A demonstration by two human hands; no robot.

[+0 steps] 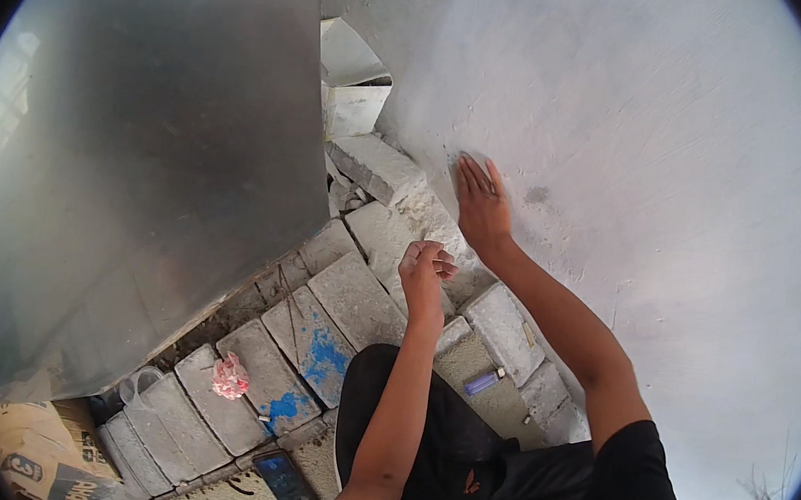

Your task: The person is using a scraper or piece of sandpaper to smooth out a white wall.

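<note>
My right hand [484,205] lies flat with fingers stretched out against the pale grey wall [681,182], beside a small darker patch. Lower and to the left, my left hand [426,270] hovers over the pavers with its fingers curled in. Whitish dust shows on those fingertips; whatever they may hold is hidden. White powder [428,216] lies heaped at the foot of the wall, between my hands and a loose concrete block [377,168].
A large grey metal sheet [157,146] stands at left. On the grey pavers [357,294] lie a crumpled pink-white wad [230,376], blue stains and a phone [286,483]. A purple lighter [481,383] lies by my knee. A white carton [353,99] and a brown paper bag [38,451] are farther off.
</note>
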